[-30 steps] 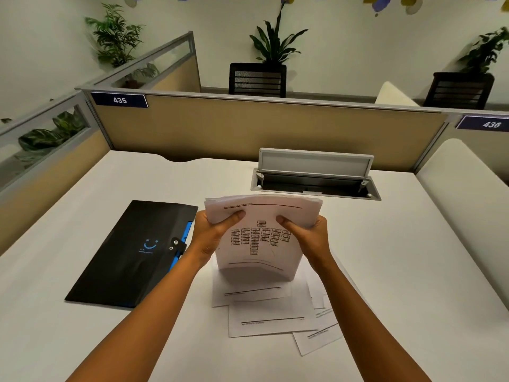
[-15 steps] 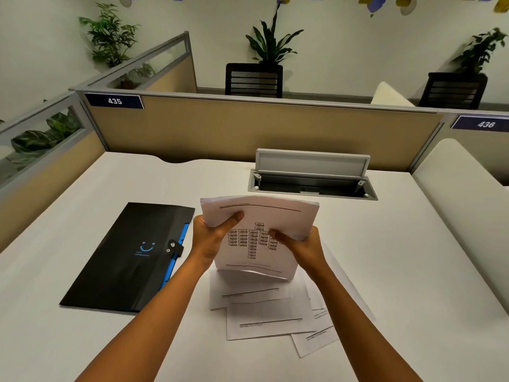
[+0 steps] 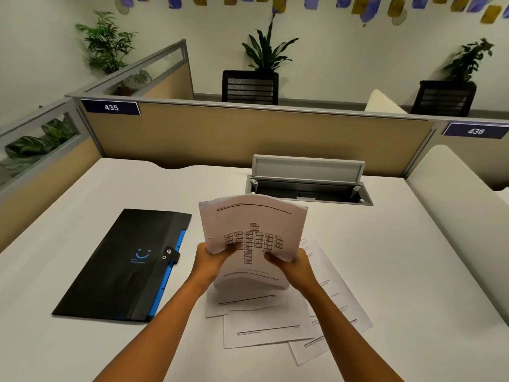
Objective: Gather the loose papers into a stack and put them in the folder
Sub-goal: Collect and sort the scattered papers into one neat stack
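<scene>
Left hand (image 3: 210, 261) and right hand (image 3: 293, 267) pinch the upright paper stack (image 3: 254, 232) between them.

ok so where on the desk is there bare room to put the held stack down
Bare desk lies to the right, between the loose sheets and the cable box. More lies behind the black folder toward the partition. It is crowded under both hands, where sheets overlap, with the folder just left.

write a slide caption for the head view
Both hands, left hand and right hand, hold a paper stack above loose sheets, beside a closed black folder.
</scene>
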Motion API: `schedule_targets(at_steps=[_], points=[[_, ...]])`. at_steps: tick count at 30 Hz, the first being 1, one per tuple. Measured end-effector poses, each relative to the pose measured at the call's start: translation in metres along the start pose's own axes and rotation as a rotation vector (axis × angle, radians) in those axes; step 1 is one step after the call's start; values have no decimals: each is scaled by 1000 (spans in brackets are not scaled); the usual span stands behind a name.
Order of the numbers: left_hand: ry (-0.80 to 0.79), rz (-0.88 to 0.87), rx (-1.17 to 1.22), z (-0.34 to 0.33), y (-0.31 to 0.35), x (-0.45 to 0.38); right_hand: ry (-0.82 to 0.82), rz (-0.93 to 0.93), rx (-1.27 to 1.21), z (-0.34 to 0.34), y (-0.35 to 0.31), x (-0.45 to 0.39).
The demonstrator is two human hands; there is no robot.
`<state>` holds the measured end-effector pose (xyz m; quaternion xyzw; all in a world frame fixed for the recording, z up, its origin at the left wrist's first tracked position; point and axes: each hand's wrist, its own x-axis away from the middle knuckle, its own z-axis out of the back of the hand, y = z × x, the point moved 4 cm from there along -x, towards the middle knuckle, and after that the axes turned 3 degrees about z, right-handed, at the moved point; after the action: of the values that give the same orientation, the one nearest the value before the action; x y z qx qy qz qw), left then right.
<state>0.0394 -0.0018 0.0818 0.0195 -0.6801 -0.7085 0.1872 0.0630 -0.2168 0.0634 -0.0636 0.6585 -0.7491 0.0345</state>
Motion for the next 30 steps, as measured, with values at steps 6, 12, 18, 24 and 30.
schedule_targets(at_steps=[6,12,18,24,30], points=[[141,89,59,19,-1,-5,102,-34,204,0,23,-9],[347,141,220,56,0,-9,134,-288,452,-6,60,-10],[429,166,322,77,10,-7,165,-376,685,-28,54,-12],[458,180,373,86,11,-5,182,-425,861,-42,50,-16],[449,181,381,89,12,-2,166,-393,745,-46,53,-21]])
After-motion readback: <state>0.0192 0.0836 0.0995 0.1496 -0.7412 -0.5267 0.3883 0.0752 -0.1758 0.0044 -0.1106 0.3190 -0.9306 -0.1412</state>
